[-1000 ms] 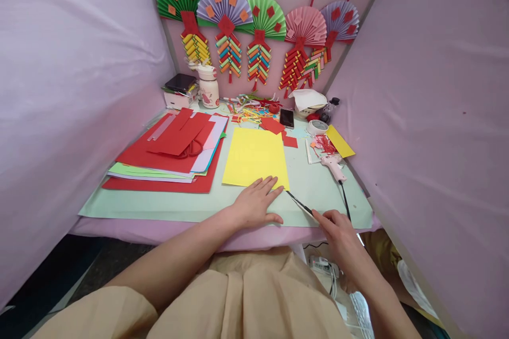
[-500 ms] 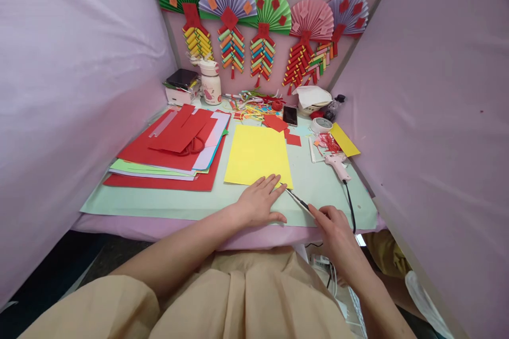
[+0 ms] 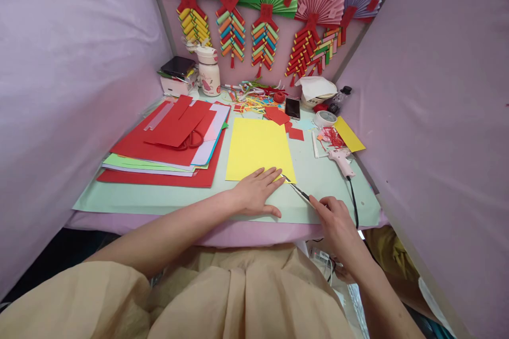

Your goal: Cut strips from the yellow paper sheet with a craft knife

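Observation:
My left hand (image 3: 258, 190) lies flat with fingers spread over the lower right part of a yellow sheet of paper (image 3: 258, 148). Its thumb rests on the pale green table cover. My right hand (image 3: 336, 222) is closed around a slim, pointed craft knife (image 3: 299, 191) with a dark body. The knife's tip meets the sheet's lower right corner, close to my left fingertips. Its grip end is hidden inside my right hand.
At left, a stack of coloured paper (image 3: 159, 169) carries red-handled scissors (image 3: 193, 140). A glue gun (image 3: 341, 161) with its cord lies at right, near a tape roll (image 3: 325, 118). Behind are a phone (image 3: 292, 108), paper scraps (image 3: 258, 103) and a bottle (image 3: 209, 71).
The view has shifted slightly, so the hanging fans sit higher in the picture. Against the sheet, the knife tip has moved a little away from the lower edge. My left hand stays on the paper.

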Demonstrator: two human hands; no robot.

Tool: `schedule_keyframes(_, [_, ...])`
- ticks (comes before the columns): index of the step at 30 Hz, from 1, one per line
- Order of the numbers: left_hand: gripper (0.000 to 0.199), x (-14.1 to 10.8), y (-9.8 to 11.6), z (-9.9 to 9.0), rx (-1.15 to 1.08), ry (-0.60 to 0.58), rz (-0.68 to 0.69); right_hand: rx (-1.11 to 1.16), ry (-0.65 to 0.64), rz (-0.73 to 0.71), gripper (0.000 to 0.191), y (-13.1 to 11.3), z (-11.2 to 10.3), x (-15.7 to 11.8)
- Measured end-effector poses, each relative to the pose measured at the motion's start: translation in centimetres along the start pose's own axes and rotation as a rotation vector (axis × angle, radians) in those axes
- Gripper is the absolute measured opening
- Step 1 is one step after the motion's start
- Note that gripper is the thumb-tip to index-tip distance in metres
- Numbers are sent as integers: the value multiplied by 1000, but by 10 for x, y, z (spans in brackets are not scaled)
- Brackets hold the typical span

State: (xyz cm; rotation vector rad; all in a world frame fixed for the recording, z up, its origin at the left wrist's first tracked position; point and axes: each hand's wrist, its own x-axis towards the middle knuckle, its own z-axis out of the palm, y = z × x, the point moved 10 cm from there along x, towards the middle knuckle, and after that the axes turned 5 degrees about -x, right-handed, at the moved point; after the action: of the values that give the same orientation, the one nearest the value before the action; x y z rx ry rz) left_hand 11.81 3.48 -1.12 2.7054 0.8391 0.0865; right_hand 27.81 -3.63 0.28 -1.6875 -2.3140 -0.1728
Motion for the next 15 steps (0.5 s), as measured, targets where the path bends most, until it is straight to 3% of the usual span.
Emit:
schedule_keyframes(5, [103, 0, 2, 0, 11, 11, 1, -26, -97, -6, 55, -8, -7, -6])
schedule_keyframes(15, [103, -1, 1, 0, 27, 27, -7, -42, -93, -52, 48, -27, -8, 0])
